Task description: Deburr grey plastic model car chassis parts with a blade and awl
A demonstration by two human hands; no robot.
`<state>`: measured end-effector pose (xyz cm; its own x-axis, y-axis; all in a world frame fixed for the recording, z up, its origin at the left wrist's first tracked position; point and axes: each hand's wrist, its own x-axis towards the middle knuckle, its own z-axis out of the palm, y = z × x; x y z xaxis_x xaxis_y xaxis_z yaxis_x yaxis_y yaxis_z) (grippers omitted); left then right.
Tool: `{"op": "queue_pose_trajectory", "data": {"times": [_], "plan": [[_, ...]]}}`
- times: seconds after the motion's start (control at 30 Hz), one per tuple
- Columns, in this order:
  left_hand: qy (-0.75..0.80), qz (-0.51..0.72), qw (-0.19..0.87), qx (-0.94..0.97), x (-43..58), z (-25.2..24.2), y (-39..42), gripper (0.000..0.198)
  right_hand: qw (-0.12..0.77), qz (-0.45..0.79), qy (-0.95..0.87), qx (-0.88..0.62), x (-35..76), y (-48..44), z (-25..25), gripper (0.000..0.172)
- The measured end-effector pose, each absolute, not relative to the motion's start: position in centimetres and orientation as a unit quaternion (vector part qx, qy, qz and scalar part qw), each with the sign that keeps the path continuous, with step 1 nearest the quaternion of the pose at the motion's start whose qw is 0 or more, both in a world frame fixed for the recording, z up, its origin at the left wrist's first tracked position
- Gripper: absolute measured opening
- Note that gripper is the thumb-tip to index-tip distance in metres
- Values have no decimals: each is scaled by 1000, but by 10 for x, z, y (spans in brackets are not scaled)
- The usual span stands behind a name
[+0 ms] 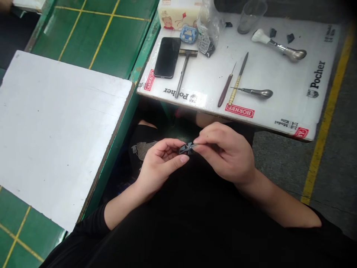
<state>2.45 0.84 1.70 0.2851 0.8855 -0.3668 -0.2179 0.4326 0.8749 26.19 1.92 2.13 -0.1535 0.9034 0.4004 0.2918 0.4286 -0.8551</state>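
Observation:
A small dark grey part (186,148) is pinched between the thumb and fingers of my left hand (163,158), over my lap in front of the table edge. My right hand (227,150) is closed at the part's right side, thumb and index finger pinching something thin and metallic (192,146) whose tip touches the part. Most of that thin item is hidden by the fingers. The fingertips of both hands are close together but apart.
The white-covered table (206,82) ahead bears a phone (167,57), a T-shaped metal tool (184,70), a maroon-handled pick (225,90), a file (240,76), a metal-handled awl (256,92), a plastic cup (251,16) and a plastic bag (208,29). A white board (61,130) lies left.

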Motion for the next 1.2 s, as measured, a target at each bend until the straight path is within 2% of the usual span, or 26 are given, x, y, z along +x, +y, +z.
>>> {"op": "queue_pose_trajectory", "data": {"times": [0.2,0.37,0.83,1.2], "plan": [[394,471,627,479,22,21,11,34,523,223,-730,-379,261,4,17,24],[369,468,615,516,17,20,12,39,521,212,-738,-372,262,-2,15,39],[371,458,594,548,14,23,12,34,514,176,-760,-356,260,-5,10,22],[371,457,600,542,15,20,11,36,512,186,-752,-371,264,-2,12,19]]}}
